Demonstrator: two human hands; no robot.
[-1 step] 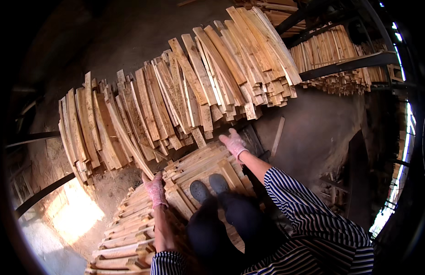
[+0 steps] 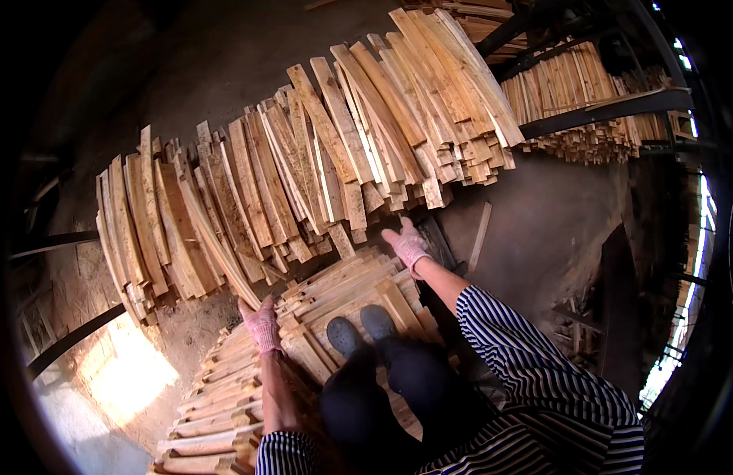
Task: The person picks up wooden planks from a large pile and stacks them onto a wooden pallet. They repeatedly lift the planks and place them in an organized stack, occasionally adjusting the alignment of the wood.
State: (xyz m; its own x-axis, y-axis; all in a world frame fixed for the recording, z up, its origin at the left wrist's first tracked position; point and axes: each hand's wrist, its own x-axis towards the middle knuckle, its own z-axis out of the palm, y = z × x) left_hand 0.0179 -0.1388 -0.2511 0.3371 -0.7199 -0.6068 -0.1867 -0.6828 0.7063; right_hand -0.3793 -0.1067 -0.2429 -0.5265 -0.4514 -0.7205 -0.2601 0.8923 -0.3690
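A long row of rough wooden slats [image 2: 303, 162] lies stacked ahead of me, ends facing my feet. My left hand [image 2: 262, 326], in a pale pink knit glove, has thumb and fingers on either side of the near end of one long slat [image 2: 216, 237]; that slat still lies against the row. My right hand [image 2: 408, 245], gloved the same way, reaches to the row's near edge with thumb and fingers apart, nothing visible between them. Below both hands is a lower pile of slats [image 2: 358, 285], where my feet in grey shoes stand.
More slats lie crosswise in a pile [image 2: 212, 419] at lower left. Dark metal bars [image 2: 607, 112] cross at the right and left. Another slat stack [image 2: 560, 95] stands at far right. A loose slat [image 2: 480, 236] rests on the floor, right of my right hand. Sunlight [image 2: 129, 368] falls at left.
My left hand and the slat end at it have shifted slightly left. The right hand has moved very slightly, its fingers still apart. The view has shifted a little.
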